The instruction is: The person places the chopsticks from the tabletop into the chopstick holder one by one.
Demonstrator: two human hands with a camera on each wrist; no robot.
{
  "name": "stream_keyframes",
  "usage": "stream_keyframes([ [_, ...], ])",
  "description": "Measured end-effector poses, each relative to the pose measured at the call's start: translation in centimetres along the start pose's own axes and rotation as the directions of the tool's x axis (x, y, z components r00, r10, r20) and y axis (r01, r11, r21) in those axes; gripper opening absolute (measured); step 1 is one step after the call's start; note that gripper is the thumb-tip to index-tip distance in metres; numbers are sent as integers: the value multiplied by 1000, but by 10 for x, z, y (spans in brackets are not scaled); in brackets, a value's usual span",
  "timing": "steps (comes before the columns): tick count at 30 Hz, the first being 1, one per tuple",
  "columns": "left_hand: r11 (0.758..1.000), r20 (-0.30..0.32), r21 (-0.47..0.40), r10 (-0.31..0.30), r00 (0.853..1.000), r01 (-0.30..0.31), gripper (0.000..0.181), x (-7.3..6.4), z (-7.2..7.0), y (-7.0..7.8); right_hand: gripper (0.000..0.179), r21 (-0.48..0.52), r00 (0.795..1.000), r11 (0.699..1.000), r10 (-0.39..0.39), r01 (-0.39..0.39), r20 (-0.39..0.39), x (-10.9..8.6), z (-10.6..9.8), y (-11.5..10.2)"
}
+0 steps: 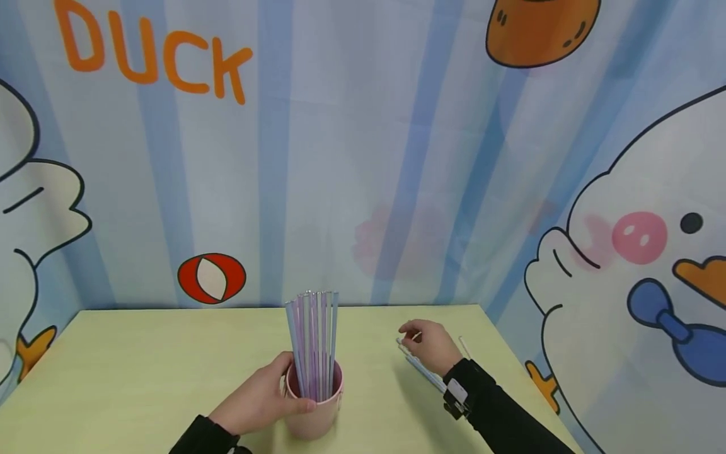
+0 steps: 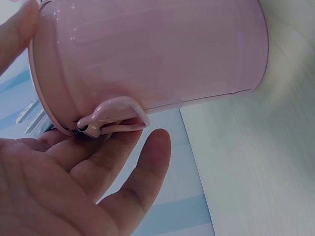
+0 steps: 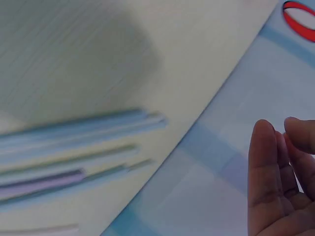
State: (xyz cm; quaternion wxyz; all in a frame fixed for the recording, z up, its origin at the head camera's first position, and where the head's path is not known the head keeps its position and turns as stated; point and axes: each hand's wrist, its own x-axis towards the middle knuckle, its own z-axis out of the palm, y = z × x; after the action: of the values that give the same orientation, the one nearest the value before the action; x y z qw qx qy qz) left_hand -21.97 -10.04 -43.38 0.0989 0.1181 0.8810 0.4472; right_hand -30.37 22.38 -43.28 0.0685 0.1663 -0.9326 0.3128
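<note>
My left hand (image 1: pixel 269 394) grips a small pink bucket (image 1: pixel 314 421) by its side, thumb across the front near the rim. Thin pale straws (image 1: pixel 313 340), lilac and blue, stand upright in it. A looped metal ear (image 2: pixel 118 115) shows on the bucket in the left wrist view, beside the curled fingers. To the right, my right hand (image 1: pixel 430 345) hovers over several loose straws (image 1: pixel 422 371) lying on the table. Its fingers are loosely bent, thumb near the fingertips, with nothing seen between them. The right wrist view shows these lying straws (image 3: pixel 74 130) blurred, apart from the hand.
The pale yellow table (image 1: pixel 170 353) ends at a striped blue cloth backdrop (image 1: pixel 340 157) with cartoon ducks. One more straw (image 1: pixel 464 347) lies right of my right hand, partly hidden by the wrist.
</note>
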Motion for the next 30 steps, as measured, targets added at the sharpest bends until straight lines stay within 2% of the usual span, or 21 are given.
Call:
stream_keyframes([
  [5,1000,8,6,13,1000,-13,95,0,-1,0,16,-186,999,982,29,-20,41,-14,-3,31],
  [10,1000,8,11,28,1000,-28,94,1,-1,0,16,-340,993,940,4,36,116,-24,-1,50],
  [14,1000,8,11,25,1000,-26,93,1,-2,1,11,-438,990,897,-3,66,142,-28,5,60],
  [18,1000,7,12,19,1000,-19,94,1,-1,0,7,-468,989,880,-16,83,146,-31,12,67],
  [23,1000,5,7,13,1000,-13,96,0,-1,0,6,-475,990,877,-12,77,138,-33,17,70],
  [30,1000,5,12,10,1000,-10,95,-1,-1,-1,9,-462,989,885,11,58,144,-36,16,62],
])
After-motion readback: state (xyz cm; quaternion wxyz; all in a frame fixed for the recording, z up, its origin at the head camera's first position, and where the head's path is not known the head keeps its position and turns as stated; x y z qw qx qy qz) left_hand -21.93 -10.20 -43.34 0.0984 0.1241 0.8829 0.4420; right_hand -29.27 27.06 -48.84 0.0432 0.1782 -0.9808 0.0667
